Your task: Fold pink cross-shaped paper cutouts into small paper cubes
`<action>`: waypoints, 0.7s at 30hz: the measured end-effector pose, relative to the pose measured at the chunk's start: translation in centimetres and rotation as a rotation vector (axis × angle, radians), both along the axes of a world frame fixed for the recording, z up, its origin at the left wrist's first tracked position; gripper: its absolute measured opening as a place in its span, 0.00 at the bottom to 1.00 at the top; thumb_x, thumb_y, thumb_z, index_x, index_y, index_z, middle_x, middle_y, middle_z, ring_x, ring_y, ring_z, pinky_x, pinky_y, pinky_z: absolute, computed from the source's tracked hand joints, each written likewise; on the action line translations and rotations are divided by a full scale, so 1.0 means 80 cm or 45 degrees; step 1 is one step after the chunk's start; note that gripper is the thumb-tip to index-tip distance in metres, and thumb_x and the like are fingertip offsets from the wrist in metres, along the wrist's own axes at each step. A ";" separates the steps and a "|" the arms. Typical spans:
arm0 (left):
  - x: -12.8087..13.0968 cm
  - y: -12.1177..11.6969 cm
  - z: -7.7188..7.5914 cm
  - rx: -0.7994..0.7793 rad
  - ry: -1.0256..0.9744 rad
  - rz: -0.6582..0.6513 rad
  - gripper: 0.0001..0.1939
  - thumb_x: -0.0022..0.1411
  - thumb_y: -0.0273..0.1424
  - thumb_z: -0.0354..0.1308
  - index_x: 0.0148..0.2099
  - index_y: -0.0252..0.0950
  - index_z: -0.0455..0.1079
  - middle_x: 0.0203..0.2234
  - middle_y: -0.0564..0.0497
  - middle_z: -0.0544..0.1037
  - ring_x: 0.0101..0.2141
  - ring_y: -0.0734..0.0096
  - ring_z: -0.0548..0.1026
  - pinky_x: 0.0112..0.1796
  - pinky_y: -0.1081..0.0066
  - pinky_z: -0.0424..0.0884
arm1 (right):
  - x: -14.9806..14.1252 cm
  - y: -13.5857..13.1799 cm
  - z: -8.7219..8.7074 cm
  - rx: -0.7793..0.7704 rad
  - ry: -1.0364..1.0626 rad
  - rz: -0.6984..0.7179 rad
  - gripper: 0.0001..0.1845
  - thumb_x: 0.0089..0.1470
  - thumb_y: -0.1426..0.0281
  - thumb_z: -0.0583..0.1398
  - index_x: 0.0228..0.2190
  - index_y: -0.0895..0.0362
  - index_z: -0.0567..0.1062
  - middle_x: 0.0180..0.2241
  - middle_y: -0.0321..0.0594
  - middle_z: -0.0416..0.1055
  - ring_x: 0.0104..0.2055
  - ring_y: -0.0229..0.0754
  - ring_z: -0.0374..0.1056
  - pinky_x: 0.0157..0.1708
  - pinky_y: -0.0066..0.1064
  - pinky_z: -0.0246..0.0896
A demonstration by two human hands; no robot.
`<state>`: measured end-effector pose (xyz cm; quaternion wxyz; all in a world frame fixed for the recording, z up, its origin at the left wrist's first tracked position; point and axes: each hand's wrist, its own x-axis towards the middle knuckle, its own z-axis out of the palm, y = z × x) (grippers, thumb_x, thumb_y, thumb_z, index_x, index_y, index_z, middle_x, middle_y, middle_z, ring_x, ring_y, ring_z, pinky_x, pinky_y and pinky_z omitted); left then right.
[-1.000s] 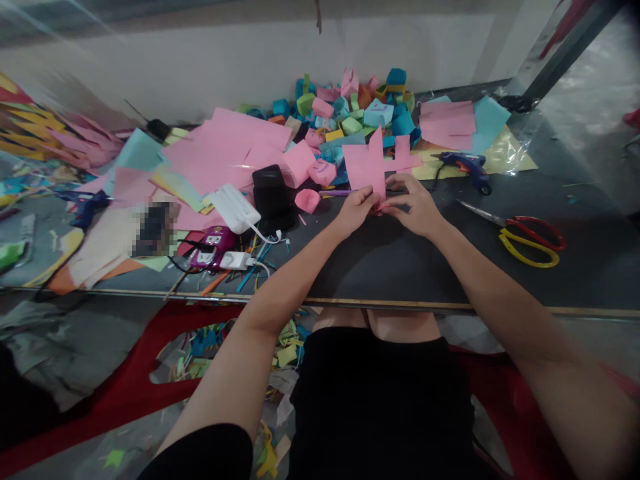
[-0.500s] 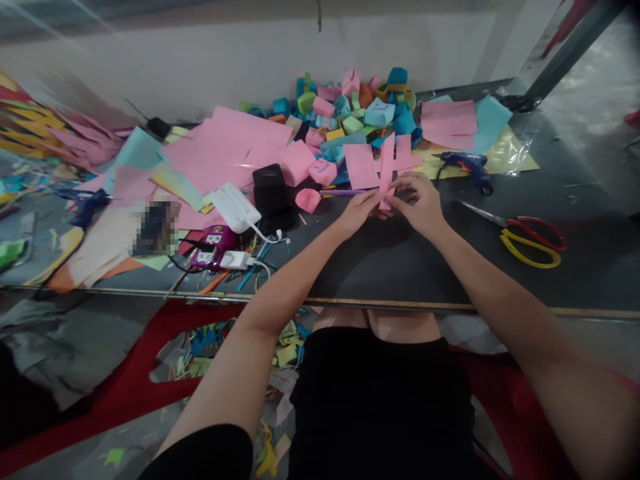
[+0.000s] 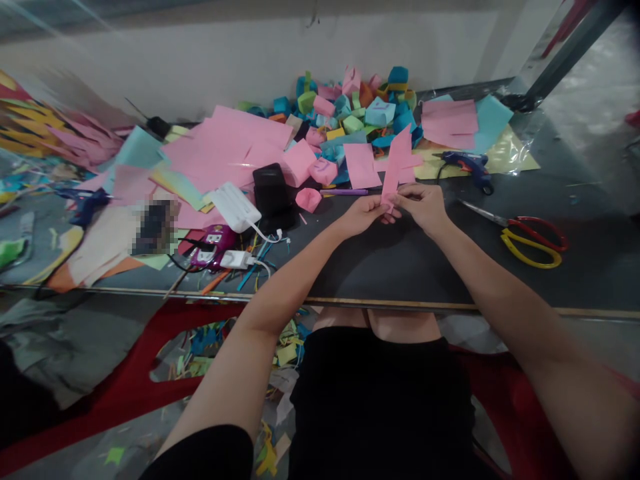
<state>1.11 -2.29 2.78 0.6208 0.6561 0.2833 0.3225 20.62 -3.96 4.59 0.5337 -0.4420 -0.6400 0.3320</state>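
Observation:
Both hands pinch the lower end of a pink paper strip (image 3: pixel 397 160), which stands up between them, tilted slightly to the right. My left hand (image 3: pixel 369 212) is closed on it from the left, fingers partly behind the paper. My right hand (image 3: pixel 423 202) grips the same end from the right with thumb and fingertips. Just beyond lie a flat pink paper piece (image 3: pixel 362 166) and a purple pen (image 3: pixel 346 192). A small folded pink paper piece (image 3: pixel 308 199) sits left of the hands.
Scissors (image 3: pixel 533 240) with red and yellow handles and a blue glue gun (image 3: pixel 469 167) lie to the right. Behind is a heap of folded coloured paper pieces (image 3: pixel 380 112). Pink sheets (image 3: pixel 220 147), a black phone-like object (image 3: pixel 273 193) and a purple power strip (image 3: pixel 215 247) occupy the left.
The strip has turned so more of its broad face shows, and its top leans further right. My right hand has drawn down slightly, its fingers closer together on the paper.

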 end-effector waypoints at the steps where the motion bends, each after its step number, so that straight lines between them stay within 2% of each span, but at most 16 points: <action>1: 0.000 -0.001 0.001 -0.013 -0.001 -0.008 0.17 0.76 0.42 0.64 0.45 0.31 0.78 0.43 0.41 0.88 0.37 0.73 0.85 0.44 0.71 0.81 | 0.000 0.000 0.000 0.007 -0.005 0.002 0.25 0.45 0.43 0.76 0.22 0.51 0.82 0.29 0.38 0.80 0.32 0.43 0.74 0.37 0.41 0.74; 7: -0.001 0.000 0.000 -0.055 -0.030 -0.041 0.17 0.75 0.42 0.65 0.41 0.32 0.77 0.38 0.44 0.87 0.34 0.76 0.82 0.41 0.73 0.79 | -0.003 -0.003 0.005 0.014 -0.003 0.060 0.25 0.46 0.43 0.75 0.22 0.51 0.82 0.28 0.39 0.79 0.31 0.43 0.74 0.35 0.41 0.72; 13: 0.003 -0.002 0.002 0.007 -0.018 0.015 0.17 0.71 0.42 0.69 0.41 0.33 0.75 0.32 0.49 0.84 0.29 0.79 0.78 0.37 0.75 0.77 | -0.005 -0.005 0.009 -0.043 -0.001 0.087 0.29 0.42 0.40 0.76 0.19 0.51 0.80 0.25 0.38 0.77 0.29 0.42 0.72 0.32 0.39 0.71; 16: 0.004 -0.002 0.000 0.042 0.000 0.017 0.18 0.69 0.43 0.71 0.39 0.33 0.75 0.31 0.50 0.84 0.28 0.80 0.77 0.36 0.76 0.76 | -0.006 -0.005 0.008 -0.058 0.009 0.069 0.29 0.41 0.40 0.76 0.19 0.52 0.79 0.25 0.39 0.78 0.29 0.42 0.72 0.32 0.39 0.71; 21: 0.003 0.000 -0.002 0.036 0.028 0.010 0.16 0.70 0.42 0.69 0.42 0.32 0.76 0.32 0.49 0.85 0.28 0.80 0.78 0.35 0.76 0.77 | -0.007 -0.006 0.005 -0.092 0.025 0.099 0.29 0.42 0.41 0.76 0.19 0.52 0.78 0.25 0.40 0.77 0.28 0.41 0.72 0.31 0.38 0.71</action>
